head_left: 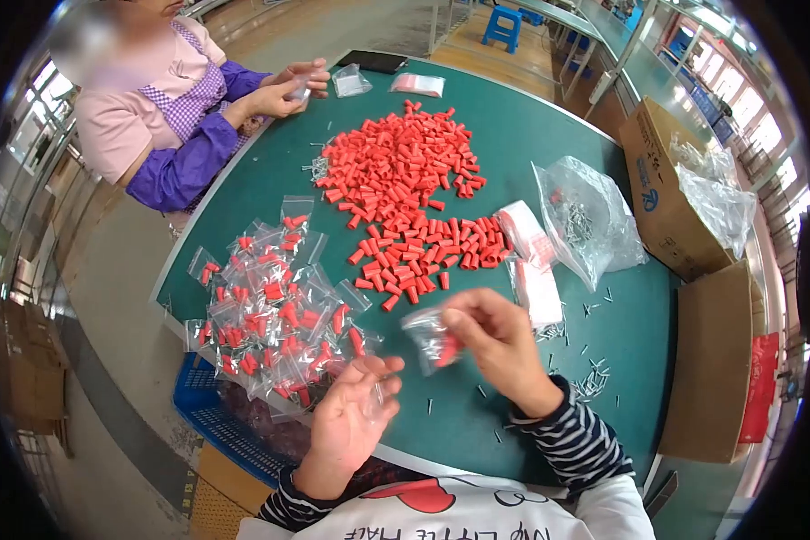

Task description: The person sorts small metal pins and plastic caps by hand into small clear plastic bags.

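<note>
My right hand (495,342) pinches a small clear bag (430,337) with red pieces and what look like screws inside, held above the green table. To its left, my left hand (358,414) is palm up with its fingers apart; a clear shiny bit of plastic (375,400) lies against its fingers. Left of my hands is a heap of filled clear bags (270,315) with red pieces in them. Beyond my hands lies a large pile of loose red cone-shaped caps (400,162). Stacks of flat bags (535,292) lie just past my right hand.
Across the table's left corner, a co-worker (180,117) in purple sleeves holds a small clear bag. A plastic bag of screws (580,220), loose screws (592,380) and cardboard boxes (679,198) are on the right. A blue basket (198,396) stands below the left edge.
</note>
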`<action>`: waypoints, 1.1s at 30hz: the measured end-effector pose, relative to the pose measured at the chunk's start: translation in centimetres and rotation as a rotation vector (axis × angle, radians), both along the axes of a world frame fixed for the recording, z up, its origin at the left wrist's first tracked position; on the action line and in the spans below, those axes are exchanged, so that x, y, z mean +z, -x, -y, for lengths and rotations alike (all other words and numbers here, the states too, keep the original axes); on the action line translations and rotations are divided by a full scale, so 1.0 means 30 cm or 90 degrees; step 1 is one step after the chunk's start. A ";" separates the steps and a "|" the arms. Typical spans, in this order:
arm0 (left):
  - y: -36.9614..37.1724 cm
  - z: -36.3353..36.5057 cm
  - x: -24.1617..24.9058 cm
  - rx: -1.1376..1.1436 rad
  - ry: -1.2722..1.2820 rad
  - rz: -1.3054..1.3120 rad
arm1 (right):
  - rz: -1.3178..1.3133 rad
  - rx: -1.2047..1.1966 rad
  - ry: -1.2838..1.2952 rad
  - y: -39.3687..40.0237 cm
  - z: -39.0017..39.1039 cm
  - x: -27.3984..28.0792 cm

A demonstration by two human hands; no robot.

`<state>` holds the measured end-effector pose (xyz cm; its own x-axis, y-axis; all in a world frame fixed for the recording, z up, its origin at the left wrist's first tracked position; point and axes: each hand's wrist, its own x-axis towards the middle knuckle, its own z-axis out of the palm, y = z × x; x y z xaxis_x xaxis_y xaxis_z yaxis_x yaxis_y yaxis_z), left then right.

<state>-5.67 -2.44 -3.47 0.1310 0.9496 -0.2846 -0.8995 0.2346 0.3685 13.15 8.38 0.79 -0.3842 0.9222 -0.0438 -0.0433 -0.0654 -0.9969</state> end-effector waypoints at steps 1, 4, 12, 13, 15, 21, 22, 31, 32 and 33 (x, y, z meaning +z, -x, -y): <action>-0.012 0.004 0.002 0.021 -0.009 -0.022 | -0.075 0.046 0.024 0.041 0.006 0.015; -0.040 0.001 0.049 0.051 -0.027 -0.131 | -0.183 0.033 -0.077 0.141 0.025 0.083; -0.107 -0.037 0.041 0.107 -0.364 -0.486 | 0.114 0.187 -0.008 -0.024 0.090 0.021; -0.118 -0.039 0.043 0.092 -0.385 -0.515 | 0.091 0.205 0.016 -0.020 0.105 0.013; -0.128 -0.043 0.063 0.043 -0.417 -0.585 | -0.025 0.226 0.110 -0.010 0.133 -0.037; -0.138 -0.066 0.092 0.073 -0.253 -0.409 | 0.014 0.109 -0.130 -0.070 0.109 -0.011; -0.123 -0.067 0.083 0.007 -0.204 -0.412 | 0.005 0.113 -0.160 -0.085 0.102 -0.007; -0.164 -0.094 0.062 0.033 -0.196 -0.638 | -0.149 0.011 0.112 -0.156 0.130 0.036; -0.169 -0.096 0.052 0.062 -0.225 -0.702 | -0.087 0.021 0.052 -0.162 0.135 0.026; -0.173 -0.097 0.054 0.052 -0.219 -0.685 | -0.024 0.030 -0.006 -0.169 0.142 0.006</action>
